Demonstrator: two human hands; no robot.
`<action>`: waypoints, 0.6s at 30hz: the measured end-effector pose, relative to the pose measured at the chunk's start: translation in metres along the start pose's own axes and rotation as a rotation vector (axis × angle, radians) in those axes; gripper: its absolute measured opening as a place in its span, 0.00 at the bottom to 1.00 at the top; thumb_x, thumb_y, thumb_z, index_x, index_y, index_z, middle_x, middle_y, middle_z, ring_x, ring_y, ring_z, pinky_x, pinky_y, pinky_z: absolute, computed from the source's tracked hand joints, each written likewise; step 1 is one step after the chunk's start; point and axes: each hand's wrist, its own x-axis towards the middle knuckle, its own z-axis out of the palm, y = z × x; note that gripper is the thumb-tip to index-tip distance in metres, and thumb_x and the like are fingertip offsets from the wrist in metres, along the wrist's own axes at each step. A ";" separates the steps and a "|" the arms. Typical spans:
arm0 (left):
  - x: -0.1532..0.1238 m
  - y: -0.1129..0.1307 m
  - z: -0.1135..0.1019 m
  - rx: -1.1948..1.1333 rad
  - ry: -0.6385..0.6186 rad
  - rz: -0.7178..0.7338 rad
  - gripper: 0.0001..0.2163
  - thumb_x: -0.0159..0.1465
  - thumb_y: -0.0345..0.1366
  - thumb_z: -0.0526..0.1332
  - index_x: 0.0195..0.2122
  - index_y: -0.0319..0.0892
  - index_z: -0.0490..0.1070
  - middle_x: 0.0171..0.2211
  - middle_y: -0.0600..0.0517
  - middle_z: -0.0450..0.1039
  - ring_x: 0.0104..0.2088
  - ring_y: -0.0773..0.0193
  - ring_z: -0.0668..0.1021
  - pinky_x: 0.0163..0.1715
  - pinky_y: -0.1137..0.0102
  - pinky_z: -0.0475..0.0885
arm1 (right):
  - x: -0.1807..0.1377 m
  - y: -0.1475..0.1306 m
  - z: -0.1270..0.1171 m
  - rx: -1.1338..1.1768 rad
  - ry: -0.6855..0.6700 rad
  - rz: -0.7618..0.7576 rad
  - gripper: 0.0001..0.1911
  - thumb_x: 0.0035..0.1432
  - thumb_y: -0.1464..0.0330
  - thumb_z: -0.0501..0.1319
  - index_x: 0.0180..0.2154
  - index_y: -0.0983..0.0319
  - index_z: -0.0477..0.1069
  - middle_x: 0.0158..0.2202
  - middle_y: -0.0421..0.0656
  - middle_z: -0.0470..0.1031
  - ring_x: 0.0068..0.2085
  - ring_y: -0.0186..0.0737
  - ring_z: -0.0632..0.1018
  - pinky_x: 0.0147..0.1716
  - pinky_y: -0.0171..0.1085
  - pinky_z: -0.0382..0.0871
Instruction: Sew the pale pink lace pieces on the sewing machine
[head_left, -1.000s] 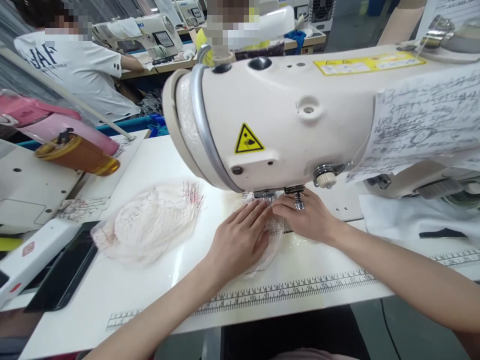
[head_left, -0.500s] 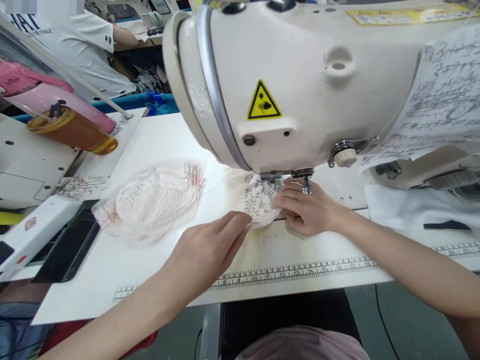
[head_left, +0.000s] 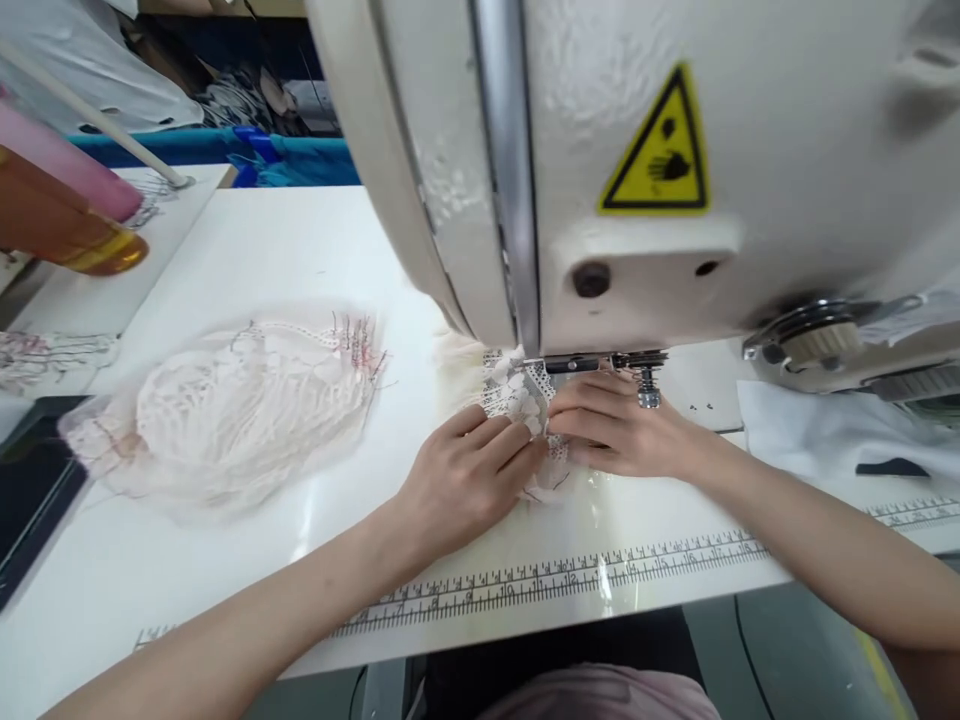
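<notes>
A piece of white lace (head_left: 514, 395) lies under the head of a sewing machine (head_left: 465, 180), its near edge hanging toward me. My left hand (head_left: 472, 480) is closed on the lace's left side, fingers curled and knuckles up. From the right, my right hand (head_left: 622, 425) grips the lace's right edge with its fingers together, just below the metal thread guide (head_left: 600, 363). The two hands almost meet at the fingertips. The machine's head and my fingers hide the needle and part of the lace.
A bundle of pale lace pieces (head_left: 247, 410) with red threads lies on the left. Beyond it are an amber bottle (head_left: 67, 220), a pink bottle (head_left: 97, 165) and a black tray-like object (head_left: 37, 490). A printed ruler (head_left: 510, 592) follows the front edge. White cloth (head_left: 810, 430) lies right.
My view has moved closer to the machine. My left hand has shifted from pinching the lace's near edge to resting farther over it, nearer my right hand.
</notes>
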 end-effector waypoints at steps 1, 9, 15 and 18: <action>-0.001 0.000 0.000 -0.003 0.001 -0.010 0.10 0.62 0.21 0.51 0.32 0.40 0.69 0.22 0.55 0.67 0.22 0.68 0.68 0.22 0.69 0.60 | 0.001 -0.001 0.000 -0.009 -0.018 -0.010 0.05 0.63 0.71 0.56 0.40 0.61 0.69 0.42 0.40 0.76 0.46 0.36 0.74 0.46 0.39 0.68; -0.006 -0.001 0.000 0.046 0.048 0.034 0.06 0.63 0.25 0.56 0.37 0.39 0.71 0.36 0.49 0.77 0.40 0.60 0.79 0.42 0.62 0.74 | 0.003 0.001 0.001 0.119 0.061 -0.031 0.04 0.62 0.73 0.59 0.36 0.61 0.72 0.35 0.38 0.79 0.40 0.32 0.78 0.57 0.41 0.68; -0.008 0.000 0.005 -0.076 0.006 -0.016 0.08 0.61 0.24 0.54 0.40 0.33 0.69 0.43 0.41 0.77 0.47 0.57 0.78 0.45 0.67 0.78 | -0.001 -0.001 0.008 0.105 0.072 -0.040 0.06 0.61 0.76 0.58 0.40 0.63 0.71 0.37 0.39 0.79 0.41 0.30 0.78 0.54 0.37 0.71; -0.007 0.001 0.005 -0.075 0.011 -0.030 0.08 0.60 0.24 0.53 0.38 0.33 0.69 0.42 0.41 0.77 0.46 0.57 0.79 0.44 0.67 0.78 | -0.006 -0.002 0.013 0.037 0.000 -0.010 0.09 0.63 0.76 0.54 0.42 0.61 0.70 0.39 0.37 0.78 0.44 0.30 0.77 0.49 0.35 0.74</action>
